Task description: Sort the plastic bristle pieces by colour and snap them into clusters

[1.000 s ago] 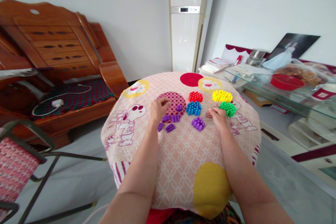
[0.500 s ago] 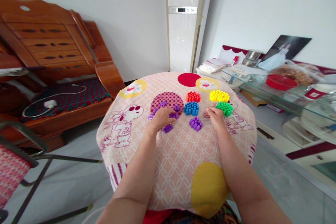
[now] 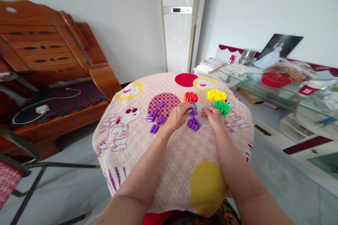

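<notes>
My left hand (image 3: 177,116) pinches a small purple plastic piece (image 3: 194,111) just above the upright purple cluster (image 3: 193,124). Behind its fingertips the blue cluster (image 3: 194,104) is partly covered. My right hand (image 3: 212,116) rests on the cloth with its fingers curled in, beside the green cluster (image 3: 221,108); whatever it may hold is hidden. A red cluster (image 3: 190,96) and a yellow cluster (image 3: 216,95) stand farther back. Several loose purple pieces (image 3: 160,120) lie to the left of my left hand.
A patterned pink cloth (image 3: 179,158) covers the round table. On the right, a glass shelf (image 3: 245,79) bears a red bowl (image 3: 276,79), papers and a photo. A wooden bench (image 3: 52,59) stands at the left, with a folding chair (image 3: 34,165) in front of it.
My left hand has moved right from the loose purple pieces to the upright clusters, carrying a purple piece. My right hand has stayed by the green cluster. The view has shifted slightly.
</notes>
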Action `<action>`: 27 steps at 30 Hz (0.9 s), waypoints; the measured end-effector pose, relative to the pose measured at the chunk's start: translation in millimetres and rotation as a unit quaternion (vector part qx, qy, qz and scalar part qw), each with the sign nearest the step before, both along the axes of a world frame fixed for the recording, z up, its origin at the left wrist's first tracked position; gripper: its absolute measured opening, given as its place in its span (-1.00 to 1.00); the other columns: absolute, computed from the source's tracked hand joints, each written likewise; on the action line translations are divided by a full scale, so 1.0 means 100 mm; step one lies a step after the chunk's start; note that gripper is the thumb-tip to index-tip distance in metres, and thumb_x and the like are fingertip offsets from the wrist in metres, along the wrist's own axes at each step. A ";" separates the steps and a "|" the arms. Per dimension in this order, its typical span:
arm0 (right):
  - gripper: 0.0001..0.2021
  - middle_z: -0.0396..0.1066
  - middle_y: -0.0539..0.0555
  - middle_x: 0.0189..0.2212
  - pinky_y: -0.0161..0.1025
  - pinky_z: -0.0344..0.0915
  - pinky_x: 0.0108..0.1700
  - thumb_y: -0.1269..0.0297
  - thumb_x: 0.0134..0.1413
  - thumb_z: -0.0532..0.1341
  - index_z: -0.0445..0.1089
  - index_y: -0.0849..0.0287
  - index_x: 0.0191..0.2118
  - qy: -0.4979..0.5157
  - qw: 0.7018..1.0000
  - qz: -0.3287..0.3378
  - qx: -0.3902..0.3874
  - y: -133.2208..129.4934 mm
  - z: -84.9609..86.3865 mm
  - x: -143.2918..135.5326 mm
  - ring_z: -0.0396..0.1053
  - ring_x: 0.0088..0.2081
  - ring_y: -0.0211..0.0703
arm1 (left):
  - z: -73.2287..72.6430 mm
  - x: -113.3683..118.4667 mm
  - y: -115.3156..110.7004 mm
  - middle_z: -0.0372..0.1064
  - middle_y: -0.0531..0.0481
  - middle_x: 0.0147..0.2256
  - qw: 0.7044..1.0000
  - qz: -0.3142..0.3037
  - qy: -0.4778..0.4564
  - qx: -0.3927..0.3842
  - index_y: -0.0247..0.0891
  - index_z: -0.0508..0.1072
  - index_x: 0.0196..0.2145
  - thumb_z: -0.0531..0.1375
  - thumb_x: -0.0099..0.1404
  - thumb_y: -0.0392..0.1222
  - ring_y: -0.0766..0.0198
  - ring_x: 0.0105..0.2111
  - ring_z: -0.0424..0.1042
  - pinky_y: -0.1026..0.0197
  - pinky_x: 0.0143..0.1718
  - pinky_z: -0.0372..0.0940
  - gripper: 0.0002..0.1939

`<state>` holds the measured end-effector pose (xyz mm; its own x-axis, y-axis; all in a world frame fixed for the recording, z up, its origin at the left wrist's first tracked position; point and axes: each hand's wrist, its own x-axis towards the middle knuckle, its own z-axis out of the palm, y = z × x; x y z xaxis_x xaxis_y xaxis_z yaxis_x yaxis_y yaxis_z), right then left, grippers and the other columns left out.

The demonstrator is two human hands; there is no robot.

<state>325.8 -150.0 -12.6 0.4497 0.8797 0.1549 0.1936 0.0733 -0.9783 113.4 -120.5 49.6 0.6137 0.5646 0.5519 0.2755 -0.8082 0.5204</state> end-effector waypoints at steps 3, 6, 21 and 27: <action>-0.74 0.47 0.01 -0.57 -0.20 0.40 -0.37 0.05 -0.11 0.22 0.44 0.16 -0.49 -0.010 1.000 0.007 0.003 0.00 0.01 0.01 0.42 -0.49 -0.12 | -0.02 0.21 -0.04 0.48 -0.13 -0.17 0.998 -0.052 0.009 0.013 -0.26 0.50 -0.11 0.00 0.40 -0.28 0.19 -0.09 0.42 0.15 0.03 0.26 -0.71; -0.74 0.44 -0.01 -0.60 -0.25 0.35 -0.38 0.07 -0.08 0.18 0.42 0.15 -0.54 -0.052 0.999 0.001 0.000 -0.01 0.01 0.02 0.40 -0.48 -0.15 | -0.07 0.34 -0.04 0.46 -0.11 -0.21 0.995 -0.095 0.039 0.018 -0.25 0.51 -0.16 -0.03 0.42 -0.28 0.21 -0.13 0.41 0.17 0.02 0.26 -0.70; -0.74 0.49 0.02 -0.55 -0.22 0.41 -0.38 0.04 -0.13 0.22 0.45 0.15 -0.48 -0.010 1.000 0.008 -0.001 0.03 -0.02 0.02 0.44 -0.48 -0.12 | -0.20 0.44 0.03 0.48 -0.08 -0.29 0.983 -0.132 0.125 0.010 -0.26 0.51 -0.33 -0.01 0.28 -0.41 0.23 -0.20 0.42 0.20 -0.04 0.28 -0.70; -0.70 0.49 0.04 -0.55 -0.18 0.44 -0.37 0.00 -0.11 0.25 0.46 0.17 -0.48 -0.010 1.000 0.006 -0.001 0.02 -0.02 0.02 0.45 -0.49 -0.10 | -0.18 0.38 -0.01 0.52 -0.08 -0.26 0.990 -0.095 0.104 -0.014 -0.27 0.53 -0.27 0.00 0.24 -0.43 0.22 -0.17 0.44 0.19 0.00 0.28 -0.68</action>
